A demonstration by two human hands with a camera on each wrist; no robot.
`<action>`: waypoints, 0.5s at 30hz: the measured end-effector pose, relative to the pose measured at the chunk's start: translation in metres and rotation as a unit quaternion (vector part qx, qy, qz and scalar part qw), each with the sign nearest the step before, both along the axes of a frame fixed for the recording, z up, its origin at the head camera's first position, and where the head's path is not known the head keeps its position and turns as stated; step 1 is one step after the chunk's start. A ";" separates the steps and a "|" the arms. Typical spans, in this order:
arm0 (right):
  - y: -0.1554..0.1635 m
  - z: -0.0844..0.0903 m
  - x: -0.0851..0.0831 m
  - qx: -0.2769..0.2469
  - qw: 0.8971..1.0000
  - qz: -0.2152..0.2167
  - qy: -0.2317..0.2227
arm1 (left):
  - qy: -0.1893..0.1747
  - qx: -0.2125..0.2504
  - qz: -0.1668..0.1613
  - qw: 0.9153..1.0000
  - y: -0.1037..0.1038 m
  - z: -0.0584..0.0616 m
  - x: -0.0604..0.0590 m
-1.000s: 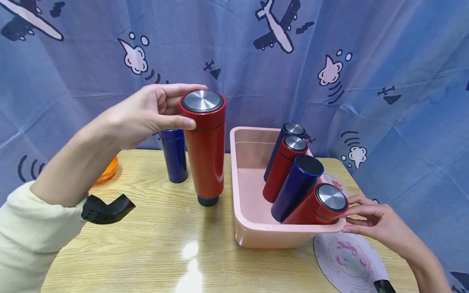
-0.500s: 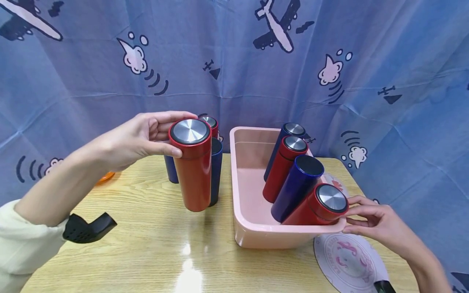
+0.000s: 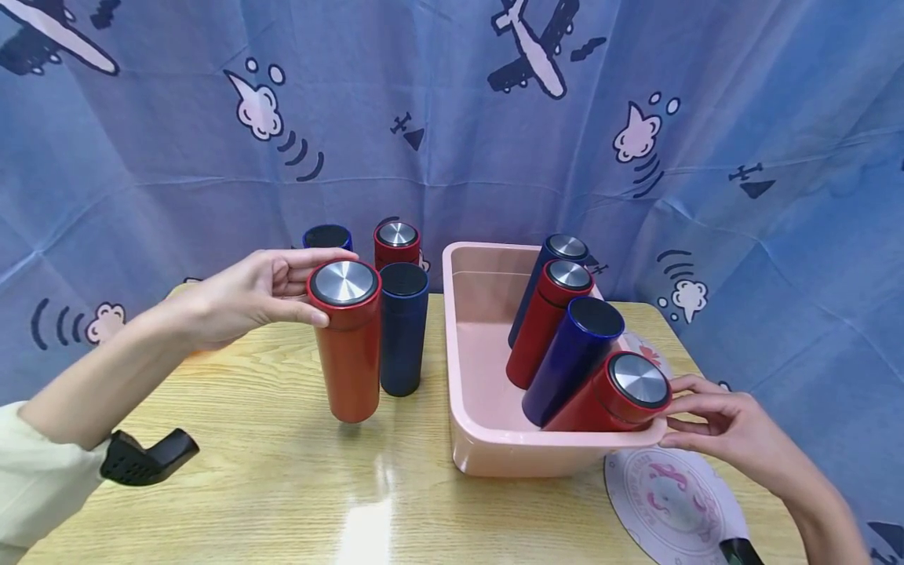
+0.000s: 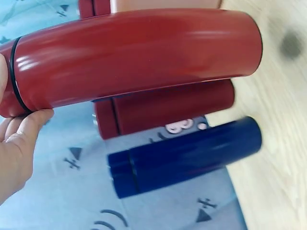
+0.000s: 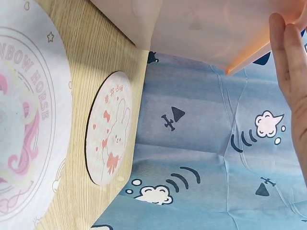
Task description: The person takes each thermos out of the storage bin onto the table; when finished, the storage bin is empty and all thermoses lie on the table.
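My left hand (image 3: 332, 286) grips a red flask (image 3: 348, 353) by its steel-topped lid, thumb in front and fingers behind. The flask is upright, its base just above the wooden table (image 3: 282, 486); the left wrist view shows the red flask (image 4: 134, 57) with a small gap to the wood. Beside it stands a dark blue flask (image 3: 402, 329), with another red flask (image 3: 396, 239) and a blue flask (image 3: 327, 235) behind. My right hand (image 3: 678, 416) rests with straight fingers (image 5: 288, 62) against the near right corner of the pink bin (image 3: 487, 439), where several red and blue flasks lean.
Two round printed coasters lie by the bin: a large one (image 3: 671, 502) at the front right and a small one (image 5: 111, 129) behind it. A blue airplane-print curtain (image 3: 452, 118) hangs close behind the table. The table's right edge is near my right hand.
My left hand has carried the red flask down and to the left, from chest height to just above the table beside the dark blue flask. The right hand has stayed at the bin.
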State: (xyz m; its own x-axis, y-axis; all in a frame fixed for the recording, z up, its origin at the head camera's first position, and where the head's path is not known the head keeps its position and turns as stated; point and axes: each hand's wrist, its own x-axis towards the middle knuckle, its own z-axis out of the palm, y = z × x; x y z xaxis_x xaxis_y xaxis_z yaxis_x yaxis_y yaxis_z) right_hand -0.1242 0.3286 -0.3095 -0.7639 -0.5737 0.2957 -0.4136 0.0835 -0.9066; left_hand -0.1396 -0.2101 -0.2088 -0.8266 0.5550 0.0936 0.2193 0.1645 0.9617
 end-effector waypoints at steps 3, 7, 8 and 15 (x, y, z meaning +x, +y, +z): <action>0.000 0.000 0.000 -0.003 1.000 0.002 -0.001 | 0.004 -0.002 -0.004 1.000 -0.004 -0.007 -0.004; -0.001 0.002 0.001 0.028 0.999 -0.016 0.028 | 0.005 -0.009 0.002 1.000 -0.009 -0.016 -0.008; -0.002 0.003 0.001 0.039 0.998 -0.024 0.037 | 0.004 -0.009 0.003 1.000 -0.010 -0.018 -0.009; -0.001 0.002 0.000 0.032 0.999 -0.018 0.029 | 0.003 0.018 -0.003 1.000 -0.018 -0.030 -0.016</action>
